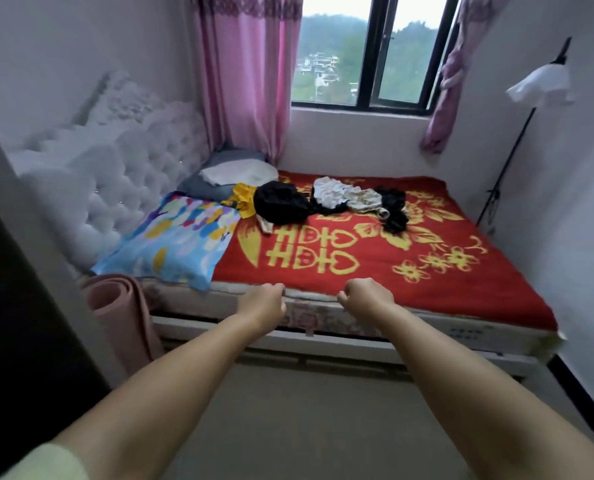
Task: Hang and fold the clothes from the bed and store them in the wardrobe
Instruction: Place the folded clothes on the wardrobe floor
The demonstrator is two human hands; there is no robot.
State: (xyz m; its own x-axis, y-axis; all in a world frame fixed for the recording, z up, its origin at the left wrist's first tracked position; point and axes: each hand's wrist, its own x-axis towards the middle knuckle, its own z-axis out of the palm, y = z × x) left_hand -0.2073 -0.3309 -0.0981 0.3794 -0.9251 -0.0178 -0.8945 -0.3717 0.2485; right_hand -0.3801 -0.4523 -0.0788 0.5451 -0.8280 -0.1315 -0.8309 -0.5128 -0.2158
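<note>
A pile of clothes lies at the far side of the bed (444,299), on its red and gold blanket. It holds a yellow garment (243,197), a black garment (281,202), a white patterned garment (340,195) and a black lacy garment (394,209). Both my arms stretch forward over the floor toward the bed's near edge. My left hand (266,304) and my right hand (364,296) hover at that edge with fingers curled, and neither holds anything. The wardrobe is not in view.
A colourful pillow (174,240) and grey and white pillows (233,171) lie by the tufted white headboard (115,174). A rolled pink mat (122,317) leans at the bed's left corner. A floor lamp (538,84) stands by the right wall. Pink curtains (250,74) flank the window.
</note>
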